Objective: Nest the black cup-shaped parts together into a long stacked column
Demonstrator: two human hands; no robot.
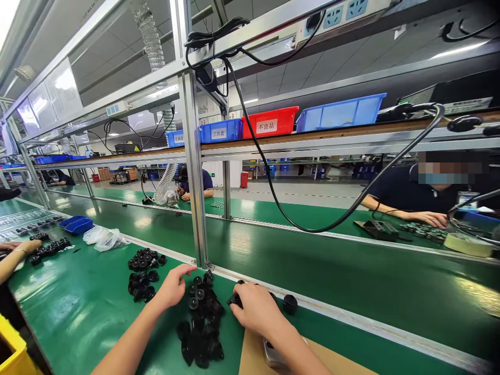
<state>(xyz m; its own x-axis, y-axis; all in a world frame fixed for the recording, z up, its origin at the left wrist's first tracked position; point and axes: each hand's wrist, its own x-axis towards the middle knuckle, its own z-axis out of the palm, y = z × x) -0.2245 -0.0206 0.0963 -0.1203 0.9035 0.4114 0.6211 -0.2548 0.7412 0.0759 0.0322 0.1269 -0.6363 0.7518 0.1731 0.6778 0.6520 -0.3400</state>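
Note:
My left hand [174, 286] hovers with fingers apart at the top of a pile of small black round parts [201, 323] on the green bench [86, 307]. It holds nothing that I can see. My right hand [255, 307] is closed around one black part [234, 299] at the pile's right edge. A single black cap [289, 303] stands just right of that hand. A second cluster of the same black parts [144, 273] lies to the left of my left hand.
A brown cardboard sheet [253, 359] lies under my right forearm. An aluminium post [194, 172] stands behind the pile, beside the green conveyor [351, 281]. A neighbour's hand [17, 250] works at left near clear bags [105, 238] and blue trays [78, 224]. Across the belt, a person [425, 198] handles parts.

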